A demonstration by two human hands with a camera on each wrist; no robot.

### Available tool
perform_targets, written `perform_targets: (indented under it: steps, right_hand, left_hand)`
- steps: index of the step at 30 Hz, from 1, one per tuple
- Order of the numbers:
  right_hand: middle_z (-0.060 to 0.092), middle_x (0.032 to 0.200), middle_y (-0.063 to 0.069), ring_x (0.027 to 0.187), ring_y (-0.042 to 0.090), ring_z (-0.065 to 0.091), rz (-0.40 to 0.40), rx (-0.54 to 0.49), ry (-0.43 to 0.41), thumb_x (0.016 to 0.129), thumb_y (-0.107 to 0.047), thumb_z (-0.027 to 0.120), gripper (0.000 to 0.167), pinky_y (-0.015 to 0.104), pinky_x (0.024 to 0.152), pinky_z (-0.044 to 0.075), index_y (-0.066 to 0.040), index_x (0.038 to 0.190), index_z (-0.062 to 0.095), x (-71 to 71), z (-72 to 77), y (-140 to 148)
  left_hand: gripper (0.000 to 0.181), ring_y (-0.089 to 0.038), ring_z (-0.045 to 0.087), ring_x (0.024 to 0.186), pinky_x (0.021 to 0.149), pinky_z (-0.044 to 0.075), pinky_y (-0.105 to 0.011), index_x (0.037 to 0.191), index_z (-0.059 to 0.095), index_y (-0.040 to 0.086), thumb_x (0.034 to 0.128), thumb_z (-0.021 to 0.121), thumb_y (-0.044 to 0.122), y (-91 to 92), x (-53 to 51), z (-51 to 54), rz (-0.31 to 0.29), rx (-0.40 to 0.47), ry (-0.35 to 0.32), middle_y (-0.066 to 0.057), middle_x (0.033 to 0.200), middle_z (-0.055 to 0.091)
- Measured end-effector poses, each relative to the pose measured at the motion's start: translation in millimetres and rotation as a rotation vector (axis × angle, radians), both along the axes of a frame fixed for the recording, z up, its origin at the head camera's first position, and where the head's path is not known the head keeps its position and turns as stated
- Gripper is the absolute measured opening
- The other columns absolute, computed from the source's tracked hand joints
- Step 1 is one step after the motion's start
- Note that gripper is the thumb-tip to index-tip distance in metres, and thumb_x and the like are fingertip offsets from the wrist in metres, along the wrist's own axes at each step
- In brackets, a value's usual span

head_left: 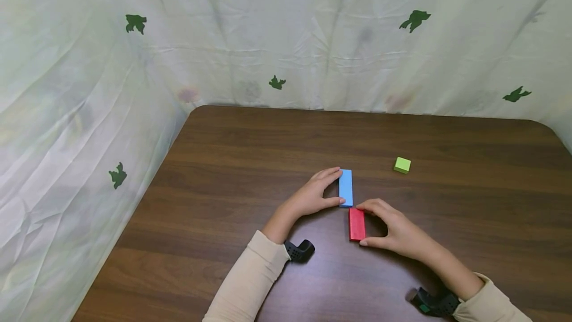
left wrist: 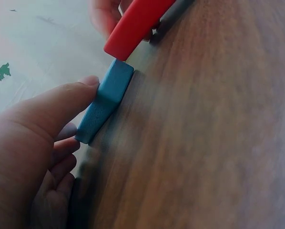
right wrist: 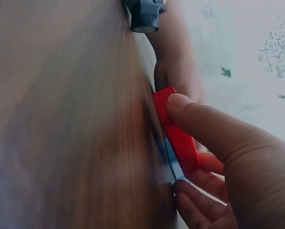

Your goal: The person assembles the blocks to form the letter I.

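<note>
A blue rectangular block lies lengthwise near the middle of the wooden table. My left hand holds it between thumb and fingers, near its two ends. Just nearer to me is a red rectangular block, its far end close to the blue block's near end and set slightly to the right. My right hand pinches the red block lengthwise, thumb at the near end and fingers at the far end. In the left wrist view the red block looks raised above the blue one; whether they touch I cannot tell.
A small green block stands farther back to the right on the brown wooden table. Behind the table and along its left side hangs a pale cloth with dark green bird shapes. Each wrist wears a black device.
</note>
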State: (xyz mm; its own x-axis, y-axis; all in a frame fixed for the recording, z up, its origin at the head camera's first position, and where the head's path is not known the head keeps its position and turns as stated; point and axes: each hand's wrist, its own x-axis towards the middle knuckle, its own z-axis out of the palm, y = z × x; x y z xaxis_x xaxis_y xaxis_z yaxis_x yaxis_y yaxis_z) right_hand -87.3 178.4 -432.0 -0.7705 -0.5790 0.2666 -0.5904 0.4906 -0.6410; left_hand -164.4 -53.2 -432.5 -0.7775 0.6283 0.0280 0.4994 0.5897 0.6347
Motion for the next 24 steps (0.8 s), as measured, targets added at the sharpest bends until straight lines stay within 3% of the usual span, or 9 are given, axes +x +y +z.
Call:
perform_targets:
  steps: [5, 14, 24]
  right_hand:
    - [0.049, 0.117, -0.006, 0.104, 0.011, 0.048, -0.001, 0.022, 0.003, 0.069, -0.035, 0.077, 0.060, 0.030, 0.087, 0.042, -0.013, 0.120, 0.052, 1.3, -0.5, -5]
    - [0.051, 0.116, -0.006, 0.106, 0.013, 0.047, -0.036, 0.087, 0.017, 0.068, -0.045, 0.075, 0.063, 0.046, 0.085, 0.039, -0.015, 0.119, 0.054, 3.9, 1.9, -13]
    - [0.048, 0.113, -0.008, 0.103, 0.012, 0.047, -0.058, 0.122, 0.024, 0.068, -0.050, 0.072, 0.064, 0.041, 0.081, 0.038, -0.019, 0.121, 0.054, 6.1, -0.3, -15]
  left_hand:
    - [0.069, -0.019, 0.020, 0.132, 0.104, 0.020, -0.035, 0.141, 0.031, 0.011, 0.0844, 0.061, 0.039, -0.3, 0.3, -0.3, 0.001, -0.003, 0.004, -0.003, 0.144, 0.027]
    - [0.069, -0.020, 0.021, 0.131, 0.104, 0.020, -0.034, 0.140, 0.032, 0.010, 0.0841, 0.061, 0.038, 0.0, 0.0, -0.1, -0.001, 0.000, 0.016, -0.004, 0.144, 0.027]
    - [0.069, -0.020, 0.020, 0.131, 0.104, 0.021, -0.035, 0.140, 0.032, 0.011, 0.0841, 0.061, 0.039, -0.4, 0.1, -0.6, -0.002, 0.004, 0.013, -0.004, 0.144, 0.027]
